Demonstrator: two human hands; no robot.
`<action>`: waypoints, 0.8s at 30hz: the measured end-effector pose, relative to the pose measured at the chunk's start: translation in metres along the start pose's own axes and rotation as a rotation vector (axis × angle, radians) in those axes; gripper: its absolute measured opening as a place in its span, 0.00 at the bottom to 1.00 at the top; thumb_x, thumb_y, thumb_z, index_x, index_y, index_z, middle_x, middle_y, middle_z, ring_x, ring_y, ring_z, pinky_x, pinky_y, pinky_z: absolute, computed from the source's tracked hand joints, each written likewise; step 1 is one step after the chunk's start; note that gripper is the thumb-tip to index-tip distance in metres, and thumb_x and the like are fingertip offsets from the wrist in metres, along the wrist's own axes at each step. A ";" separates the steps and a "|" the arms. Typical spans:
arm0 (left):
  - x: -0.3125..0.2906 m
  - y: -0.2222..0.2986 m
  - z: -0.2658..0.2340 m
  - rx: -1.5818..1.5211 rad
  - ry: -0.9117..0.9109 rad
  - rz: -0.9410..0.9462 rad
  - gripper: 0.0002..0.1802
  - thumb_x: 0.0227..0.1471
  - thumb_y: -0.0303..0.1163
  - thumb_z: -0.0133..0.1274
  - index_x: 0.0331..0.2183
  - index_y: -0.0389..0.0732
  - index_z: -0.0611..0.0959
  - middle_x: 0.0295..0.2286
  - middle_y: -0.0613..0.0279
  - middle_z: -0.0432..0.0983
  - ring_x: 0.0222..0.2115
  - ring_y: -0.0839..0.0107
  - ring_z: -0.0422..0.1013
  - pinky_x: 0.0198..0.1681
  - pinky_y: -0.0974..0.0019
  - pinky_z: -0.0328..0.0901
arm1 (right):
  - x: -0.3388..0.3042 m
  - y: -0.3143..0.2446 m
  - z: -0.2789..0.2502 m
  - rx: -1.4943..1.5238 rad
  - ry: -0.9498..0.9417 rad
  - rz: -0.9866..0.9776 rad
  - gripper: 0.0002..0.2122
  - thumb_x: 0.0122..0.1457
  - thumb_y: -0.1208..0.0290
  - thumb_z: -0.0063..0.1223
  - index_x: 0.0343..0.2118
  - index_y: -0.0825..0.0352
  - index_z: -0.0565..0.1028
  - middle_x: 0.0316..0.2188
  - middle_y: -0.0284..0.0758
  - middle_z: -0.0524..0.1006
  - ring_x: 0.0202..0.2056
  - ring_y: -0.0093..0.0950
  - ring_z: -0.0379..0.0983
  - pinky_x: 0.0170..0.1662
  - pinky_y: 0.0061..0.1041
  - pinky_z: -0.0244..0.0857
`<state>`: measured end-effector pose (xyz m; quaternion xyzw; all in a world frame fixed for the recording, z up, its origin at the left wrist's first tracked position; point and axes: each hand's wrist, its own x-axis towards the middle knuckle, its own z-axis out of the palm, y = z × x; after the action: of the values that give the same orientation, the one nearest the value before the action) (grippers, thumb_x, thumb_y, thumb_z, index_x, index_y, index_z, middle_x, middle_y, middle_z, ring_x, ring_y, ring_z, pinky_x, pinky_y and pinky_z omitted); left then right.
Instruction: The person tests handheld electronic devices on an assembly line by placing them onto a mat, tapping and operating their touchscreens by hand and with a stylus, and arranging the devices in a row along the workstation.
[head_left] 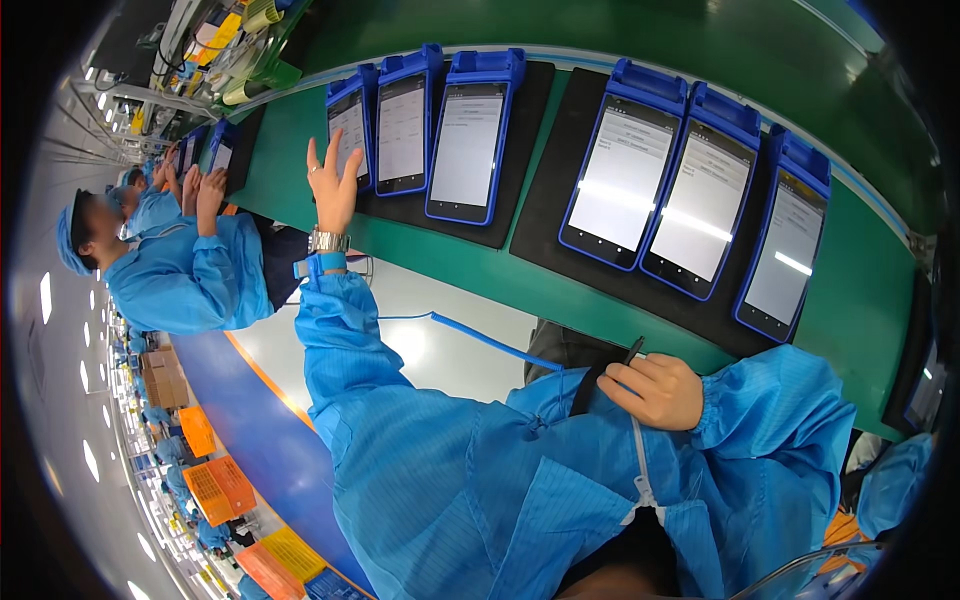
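My left hand (335, 190) is raised at the left, its fingers spread and holding nothing. Its fingertips overlap the leftmost handheld terminal (347, 115) in view; whether they touch the screen I cannot tell. Two more blue-framed terminals, one in the middle (402, 135) and one to its right (467, 150), lie beside it with lit screens. Close to my body, my right hand (655, 390) is closed around a thin black pen-like stick (636, 349), mostly hidden by the fingers. Three further terminals (618, 180) (700, 200) (785, 245) lie ahead of it.
Black mats (540, 215) lie under the terminals on a green bench (440, 245). A coiled blue cord (490, 345) runs from my left wrist strap (322, 263) toward my body. Co-workers in blue (190, 270) work at the left. Orange boxes (215, 488) stand farther back.
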<state>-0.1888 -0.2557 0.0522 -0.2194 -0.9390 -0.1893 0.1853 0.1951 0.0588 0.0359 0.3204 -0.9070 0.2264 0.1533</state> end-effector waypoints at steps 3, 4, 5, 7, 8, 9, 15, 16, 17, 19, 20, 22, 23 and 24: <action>0.004 0.012 0.000 -0.074 0.048 0.115 0.33 0.49 0.45 0.49 0.55 0.43 0.63 0.52 0.48 0.59 0.52 0.49 0.53 0.56 0.54 0.46 | 0.000 0.000 -0.001 0.000 0.012 0.001 0.12 0.43 0.75 0.54 0.34 0.66 0.73 0.33 0.35 0.73 0.28 0.24 0.70 0.28 0.17 0.64; 0.006 0.014 0.000 -0.075 0.047 0.117 0.33 0.49 0.45 0.49 0.55 0.43 0.63 0.52 0.48 0.59 0.52 0.49 0.53 0.56 0.54 0.46 | 0.000 0.000 -0.002 -0.002 0.017 -0.002 0.12 0.43 0.75 0.54 0.34 0.66 0.73 0.33 0.35 0.73 0.28 0.24 0.70 0.28 0.17 0.64; 0.007 0.015 -0.001 -0.154 0.018 0.082 0.33 0.48 0.44 0.49 0.55 0.43 0.63 0.51 0.51 0.61 0.52 0.50 0.53 0.56 0.55 0.46 | 0.000 0.001 -0.002 -0.003 0.016 -0.001 0.12 0.43 0.75 0.54 0.34 0.66 0.73 0.33 0.35 0.73 0.28 0.24 0.70 0.28 0.17 0.64; 0.009 0.017 -0.003 -0.233 -0.012 0.047 0.33 0.48 0.43 0.49 0.54 0.42 0.63 0.50 0.54 0.64 0.53 0.50 0.53 0.56 0.55 0.45 | 0.001 0.001 -0.003 -0.003 0.012 0.000 0.12 0.43 0.74 0.54 0.34 0.66 0.73 0.34 0.35 0.74 0.28 0.24 0.71 0.28 0.17 0.64; 0.007 0.017 -0.005 -0.226 -0.005 0.055 0.33 0.47 0.42 0.50 0.54 0.42 0.63 0.50 0.53 0.63 0.53 0.50 0.52 0.56 0.55 0.45 | 0.001 0.002 -0.002 -0.004 0.010 0.000 0.12 0.43 0.74 0.54 0.34 0.66 0.73 0.34 0.35 0.74 0.28 0.24 0.71 0.28 0.17 0.64; 0.009 0.023 -0.007 -0.215 -0.002 0.069 0.34 0.46 0.41 0.50 0.54 0.42 0.63 0.51 0.53 0.63 0.53 0.50 0.52 0.56 0.55 0.45 | -0.001 0.002 -0.002 -0.012 0.014 -0.004 0.12 0.44 0.74 0.54 0.34 0.66 0.73 0.34 0.35 0.74 0.28 0.24 0.71 0.28 0.17 0.64; 0.003 0.065 0.001 0.057 -0.035 0.372 0.25 0.46 0.46 0.50 0.49 0.57 0.72 0.55 0.44 0.50 0.56 0.43 0.44 0.57 0.49 0.42 | -0.003 0.003 0.000 -0.003 0.027 -0.005 0.13 0.42 0.75 0.54 0.34 0.66 0.74 0.33 0.36 0.74 0.27 0.25 0.71 0.27 0.18 0.65; 0.003 0.067 0.003 0.057 -0.035 0.372 0.25 0.46 0.46 0.50 0.49 0.57 0.72 0.55 0.44 0.50 0.56 0.43 0.44 0.57 0.49 0.42 | -0.003 0.003 0.001 0.017 0.048 -0.005 0.13 0.40 0.77 0.54 0.34 0.66 0.75 0.33 0.37 0.74 0.26 0.26 0.71 0.26 0.20 0.65; 0.003 0.068 0.006 0.113 -0.046 0.371 0.25 0.47 0.46 0.49 0.49 0.57 0.72 0.55 0.44 0.50 0.56 0.43 0.44 0.57 0.49 0.42 | -0.004 0.003 0.002 0.017 0.049 -0.005 0.13 0.40 0.77 0.54 0.34 0.66 0.75 0.33 0.37 0.74 0.26 0.26 0.71 0.26 0.20 0.65; 0.006 0.066 0.008 0.150 -0.056 0.360 0.25 0.47 0.48 0.48 0.50 0.58 0.72 0.56 0.43 0.48 0.57 0.42 0.43 0.57 0.48 0.42 | -0.003 0.003 0.001 0.012 0.051 -0.003 0.13 0.40 0.77 0.54 0.34 0.66 0.75 0.33 0.37 0.74 0.26 0.26 0.71 0.26 0.19 0.65; 0.007 0.064 0.006 0.148 -0.054 0.362 0.25 0.47 0.48 0.48 0.50 0.58 0.72 0.56 0.43 0.48 0.57 0.42 0.43 0.57 0.48 0.42 | -0.002 0.002 0.000 0.009 0.051 -0.002 0.13 0.40 0.77 0.54 0.34 0.66 0.75 0.33 0.37 0.74 0.26 0.26 0.71 0.26 0.19 0.65; 0.008 0.062 0.003 0.006 -0.033 0.339 0.25 0.48 0.48 0.48 0.50 0.58 0.72 0.56 0.43 0.48 0.57 0.42 0.43 0.57 0.48 0.42 | -0.002 0.003 -0.002 0.027 0.032 -0.001 0.13 0.41 0.77 0.54 0.34 0.66 0.75 0.33 0.37 0.74 0.26 0.26 0.71 0.26 0.19 0.65; 0.008 0.062 0.001 0.009 -0.016 0.337 0.25 0.48 0.47 0.48 0.50 0.57 0.72 0.56 0.43 0.48 0.57 0.43 0.44 0.57 0.48 0.42 | -0.003 0.004 -0.002 0.024 0.035 0.004 0.13 0.41 0.77 0.54 0.34 0.66 0.75 0.33 0.37 0.74 0.26 0.26 0.71 0.26 0.19 0.65; 0.007 0.061 0.000 0.007 -0.016 0.340 0.25 0.48 0.47 0.48 0.50 0.57 0.72 0.56 0.43 0.48 0.57 0.43 0.44 0.57 0.48 0.42 | -0.003 0.004 -0.002 0.028 0.036 0.001 0.13 0.41 0.77 0.54 0.34 0.66 0.75 0.33 0.37 0.74 0.26 0.26 0.72 0.26 0.19 0.65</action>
<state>-0.1653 -0.2024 0.0719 -0.3761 -0.8904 -0.1502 0.2077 0.1951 0.0640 0.0352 0.3179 -0.9011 0.2447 0.1648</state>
